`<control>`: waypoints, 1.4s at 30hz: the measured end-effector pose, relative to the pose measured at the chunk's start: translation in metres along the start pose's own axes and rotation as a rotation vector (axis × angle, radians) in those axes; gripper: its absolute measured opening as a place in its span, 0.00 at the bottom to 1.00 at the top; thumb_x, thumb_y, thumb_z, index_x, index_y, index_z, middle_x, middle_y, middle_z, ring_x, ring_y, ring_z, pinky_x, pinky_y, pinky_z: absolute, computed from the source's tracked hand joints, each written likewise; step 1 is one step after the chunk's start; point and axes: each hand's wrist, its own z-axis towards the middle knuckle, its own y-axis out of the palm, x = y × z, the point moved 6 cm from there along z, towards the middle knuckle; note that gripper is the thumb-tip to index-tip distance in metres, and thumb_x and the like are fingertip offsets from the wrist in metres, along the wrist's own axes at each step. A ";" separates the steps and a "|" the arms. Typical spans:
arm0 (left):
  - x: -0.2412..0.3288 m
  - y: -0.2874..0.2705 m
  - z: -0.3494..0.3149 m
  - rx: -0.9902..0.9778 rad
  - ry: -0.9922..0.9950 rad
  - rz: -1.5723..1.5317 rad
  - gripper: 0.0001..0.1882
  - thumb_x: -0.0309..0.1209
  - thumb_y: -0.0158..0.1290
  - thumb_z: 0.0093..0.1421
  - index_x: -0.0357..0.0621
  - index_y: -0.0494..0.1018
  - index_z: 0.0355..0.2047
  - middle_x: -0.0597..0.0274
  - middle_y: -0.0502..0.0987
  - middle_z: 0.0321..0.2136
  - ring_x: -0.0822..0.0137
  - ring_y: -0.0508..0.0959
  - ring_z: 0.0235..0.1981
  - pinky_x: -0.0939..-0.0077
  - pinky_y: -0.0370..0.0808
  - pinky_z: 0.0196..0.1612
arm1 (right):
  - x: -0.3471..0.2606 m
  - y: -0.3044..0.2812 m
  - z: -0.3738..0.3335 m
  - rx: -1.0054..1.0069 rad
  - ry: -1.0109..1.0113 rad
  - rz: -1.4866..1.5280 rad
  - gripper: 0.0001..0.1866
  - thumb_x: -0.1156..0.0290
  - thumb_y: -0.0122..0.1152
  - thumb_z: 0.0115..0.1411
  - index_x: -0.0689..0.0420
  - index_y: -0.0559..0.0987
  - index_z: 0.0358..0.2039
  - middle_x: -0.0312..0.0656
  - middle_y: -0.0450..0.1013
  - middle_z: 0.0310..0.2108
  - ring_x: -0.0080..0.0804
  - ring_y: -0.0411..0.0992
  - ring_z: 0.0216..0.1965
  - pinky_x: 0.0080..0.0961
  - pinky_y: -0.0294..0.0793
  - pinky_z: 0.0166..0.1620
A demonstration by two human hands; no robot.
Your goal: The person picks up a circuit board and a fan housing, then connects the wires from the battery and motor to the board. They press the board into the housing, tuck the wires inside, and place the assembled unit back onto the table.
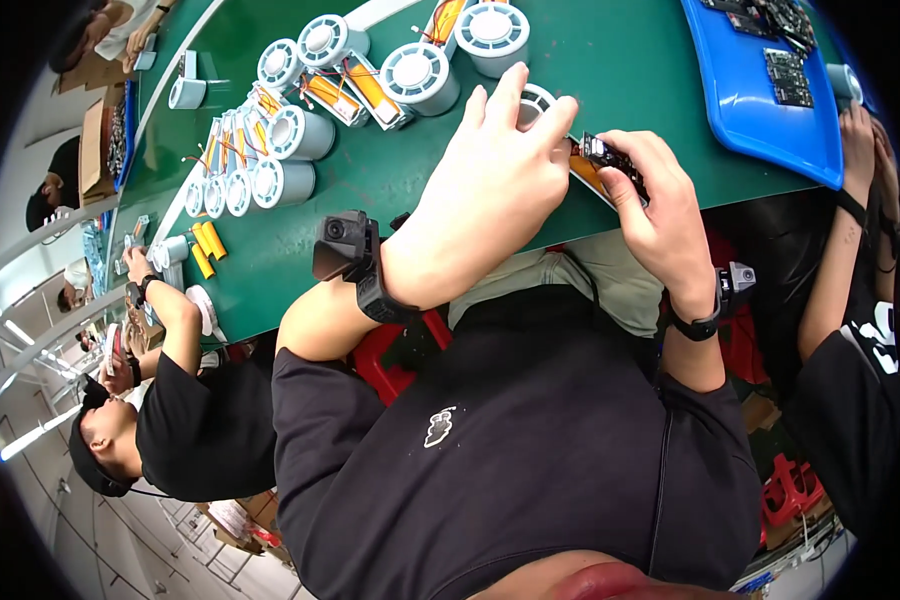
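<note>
A black circuit board (602, 153) is clamped in the grip of the right hand (660, 200) above the near tabletop (610, 70); the left hand (500, 175) covers a round-headed unit (535, 106), its clamping hidden. Light-blue fan-like units (418, 76) stand far left, a blue tray (778, 150) right.

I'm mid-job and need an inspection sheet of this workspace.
Surface: green tabletop, partly covered.
Job's things: light-blue housing at the left hand; dark circuit board in the right hand.
Clutter: light-blue units grouped ahead and left; loose yellow cylinders; blue tray of boards at right.
Hands: left fingers straddle the housing, grip partly hidden; right fingers pinch the board.
Cables: thin wires on some units.
Surroundings: co-workers on both sides; red stool lower right.
</note>
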 end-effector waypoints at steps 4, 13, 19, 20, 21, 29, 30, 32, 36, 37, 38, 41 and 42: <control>-0.007 0.008 0.000 0.128 0.035 -0.098 0.11 0.23 0.59 0.50 0.43 0.83 0.36 0.58 0.80 0.48 0.41 0.74 0.58 0.55 0.79 0.55 | -0.003 -0.006 -0.001 0.061 0.037 0.013 0.13 0.79 0.66 0.59 0.63 0.80 0.45 0.47 0.78 0.41 0.42 0.75 0.41 0.32 0.75 0.45; -0.029 0.021 -0.023 0.542 0.058 -0.367 0.13 0.25 0.63 0.47 0.45 0.83 0.35 0.63 0.83 0.46 0.40 0.80 0.52 0.62 0.86 0.42 | -0.015 -0.006 0.018 -0.020 0.004 -0.151 0.13 0.81 0.71 0.54 0.63 0.84 0.42 0.46 0.80 0.39 0.38 0.75 0.39 0.29 0.76 0.45; -0.019 0.010 -0.023 0.444 0.051 -0.317 0.07 0.26 0.61 0.49 0.43 0.80 0.30 0.62 0.80 0.52 0.42 0.76 0.57 0.55 0.81 0.53 | 0.010 -0.007 0.005 -0.075 0.106 0.169 0.11 0.82 0.68 0.56 0.65 0.83 0.42 0.46 0.81 0.42 0.35 0.77 0.41 0.27 0.77 0.47; -0.022 0.009 -0.016 0.428 0.066 -0.324 0.05 0.26 0.60 0.49 0.43 0.79 0.29 0.61 0.79 0.53 0.43 0.76 0.58 0.54 0.79 0.55 | 0.028 -0.003 0.010 -0.044 0.260 0.549 0.11 0.81 0.68 0.57 0.65 0.83 0.41 0.45 0.80 0.42 0.35 0.78 0.41 0.27 0.78 0.47; -0.025 0.008 -0.013 0.479 0.078 -0.296 0.05 0.26 0.60 0.49 0.43 0.79 0.29 0.61 0.79 0.53 0.43 0.76 0.58 0.54 0.79 0.55 | 0.028 -0.007 0.019 -0.034 0.209 0.519 0.11 0.81 0.68 0.57 0.65 0.83 0.41 0.45 0.80 0.42 0.35 0.78 0.41 0.27 0.78 0.47; -0.026 -0.041 -0.024 0.314 0.071 -0.285 0.04 0.25 0.60 0.48 0.42 0.75 0.25 0.61 0.79 0.47 0.48 0.77 0.50 0.55 0.78 0.51 | -0.080 -0.065 0.119 0.027 -0.185 0.050 0.09 0.77 0.60 0.67 0.64 0.81 0.46 0.38 0.80 0.42 0.24 0.77 0.42 0.22 0.75 0.49; -0.035 -0.060 -0.025 0.367 0.037 -0.306 0.04 0.25 0.60 0.48 0.43 0.75 0.25 0.61 0.80 0.46 0.47 0.77 0.50 0.56 0.78 0.50 | -0.081 -0.079 0.163 0.102 -0.238 0.040 0.10 0.74 0.61 0.67 0.64 0.82 0.46 0.38 0.80 0.43 0.23 0.77 0.43 0.21 0.75 0.48; -0.065 -0.089 -0.017 0.473 -0.016 -0.320 0.03 0.24 0.59 0.49 0.43 0.77 0.25 0.62 0.80 0.44 0.48 0.77 0.48 0.58 0.78 0.48 | -0.041 -0.113 0.262 0.134 -0.168 -0.205 0.18 0.74 0.64 0.64 0.59 0.79 0.55 0.42 0.81 0.48 0.30 0.79 0.47 0.25 0.76 0.50; -0.203 -0.061 0.043 0.448 -0.325 -0.182 0.06 0.26 0.59 0.54 0.41 0.81 0.33 0.58 0.83 0.36 0.51 0.81 0.40 0.62 0.79 0.43 | 0.110 -0.083 0.356 0.112 -0.299 -1.152 0.29 0.72 0.68 0.58 0.53 0.73 0.61 0.44 0.80 0.47 0.36 0.79 0.47 0.30 0.77 0.50; -0.239 -0.038 0.049 0.395 -0.443 -0.158 0.08 0.27 0.59 0.57 0.40 0.82 0.36 0.57 0.83 0.34 0.54 0.82 0.38 0.63 0.79 0.43 | 0.117 -0.084 0.363 0.104 -0.319 -1.144 0.29 0.72 0.68 0.58 0.53 0.73 0.61 0.44 0.80 0.47 0.36 0.79 0.47 0.30 0.77 0.50; -0.273 -0.017 0.058 0.356 -0.552 -0.079 0.09 0.26 0.59 0.55 0.46 0.84 0.37 0.53 0.82 0.38 0.50 0.81 0.41 0.61 0.79 0.44 | 0.127 -0.086 0.367 0.028 -0.353 -1.051 0.28 0.69 0.67 0.59 0.55 0.72 0.59 0.48 0.81 0.44 0.42 0.80 0.44 0.33 0.78 0.48; -0.373 0.055 0.033 0.253 -0.684 -0.081 0.12 0.27 0.58 0.54 0.53 0.86 0.37 0.48 0.82 0.41 0.46 0.80 0.43 0.58 0.80 0.46 | 0.093 -0.023 0.366 -0.166 -0.458 -0.818 0.27 0.64 0.66 0.59 0.58 0.70 0.56 0.55 0.82 0.36 0.55 0.81 0.39 0.38 0.80 0.42; -0.370 0.061 0.033 0.210 -0.633 -0.195 0.11 0.29 0.58 0.54 0.54 0.86 0.36 0.48 0.82 0.41 0.46 0.81 0.42 0.58 0.80 0.46 | 0.071 -0.046 0.347 -0.084 -0.470 -0.676 0.26 0.65 0.67 0.58 0.59 0.71 0.54 0.53 0.81 0.37 0.51 0.81 0.39 0.37 0.79 0.42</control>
